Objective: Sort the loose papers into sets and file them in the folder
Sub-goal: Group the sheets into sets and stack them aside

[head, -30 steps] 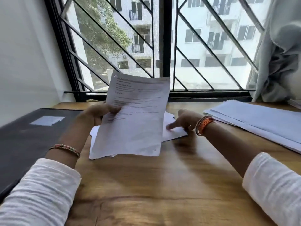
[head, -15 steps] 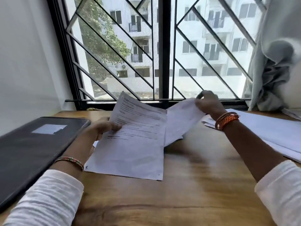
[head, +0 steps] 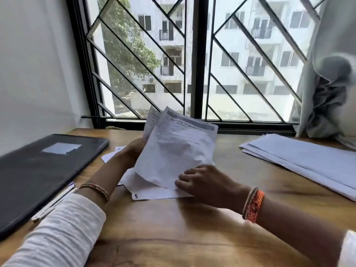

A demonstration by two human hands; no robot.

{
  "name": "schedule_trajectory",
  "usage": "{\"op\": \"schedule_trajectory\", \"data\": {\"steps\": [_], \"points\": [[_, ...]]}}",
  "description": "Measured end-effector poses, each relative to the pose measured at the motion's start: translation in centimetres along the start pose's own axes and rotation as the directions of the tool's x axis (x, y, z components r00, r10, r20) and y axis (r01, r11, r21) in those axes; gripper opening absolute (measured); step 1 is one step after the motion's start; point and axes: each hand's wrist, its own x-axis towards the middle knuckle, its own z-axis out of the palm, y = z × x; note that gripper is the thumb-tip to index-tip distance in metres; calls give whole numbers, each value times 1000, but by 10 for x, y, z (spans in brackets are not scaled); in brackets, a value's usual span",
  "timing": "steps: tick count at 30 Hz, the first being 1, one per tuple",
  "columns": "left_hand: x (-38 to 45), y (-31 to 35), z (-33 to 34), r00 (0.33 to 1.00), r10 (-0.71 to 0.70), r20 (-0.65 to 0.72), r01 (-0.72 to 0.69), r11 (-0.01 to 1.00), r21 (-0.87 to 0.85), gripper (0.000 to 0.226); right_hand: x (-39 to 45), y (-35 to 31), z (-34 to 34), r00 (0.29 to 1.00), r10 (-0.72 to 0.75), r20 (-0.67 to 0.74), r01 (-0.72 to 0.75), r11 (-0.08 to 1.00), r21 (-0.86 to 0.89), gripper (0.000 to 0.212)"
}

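Note:
My left hand grips a few printed sheets by their left edge and holds them upright over the middle of the wooden desk. In front of them stands a printed sheet with a bold heading. My right hand holds this sheet at its lower right corner, fingers on its face, thumb hidden. More loose papers lie flat beneath both hands. The black folder lies closed at the left, with a white label on its cover.
A stack of white papers lies at the right of the desk. Behind the desk is a barred window, with a grey curtain bunched at the right. A white wall closes the left side.
My right hand lifted a sheet from the desk, swung it up to the right, then brought it in front of the sheets in my left hand. The left hand tilted its papers more upright.

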Motion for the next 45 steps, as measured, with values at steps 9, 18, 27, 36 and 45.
{"op": "schedule_trajectory", "data": {"steps": [9, 18, 27, 36, 45], "points": [[0, -10, -2, 999, 31, 8, -31, 999, -15, 15, -4, 8, -12, 933, 360, -9, -317, 834, 452, 53], [-1, -12, 8, 996, 73, 42, -69, 994, -87, 15, -48, 92, 32, 114, 821, 560, -784, -271, 558, 101], [8, -19, 5, 982, 126, 144, -95, 974, -205, 21, -56, 97, 18, 91, 894, 438, -197, -415, 888, 2], [6, -16, 11, 971, 172, 164, -138, 970, -200, 16, -56, 97, 15, 134, 926, 354, -92, -344, 934, 9], [5, -6, 5, 982, 188, -28, -190, 958, -213, 8, -81, 124, 8, -123, 989, -80, -545, 0, 839, 12]]}}
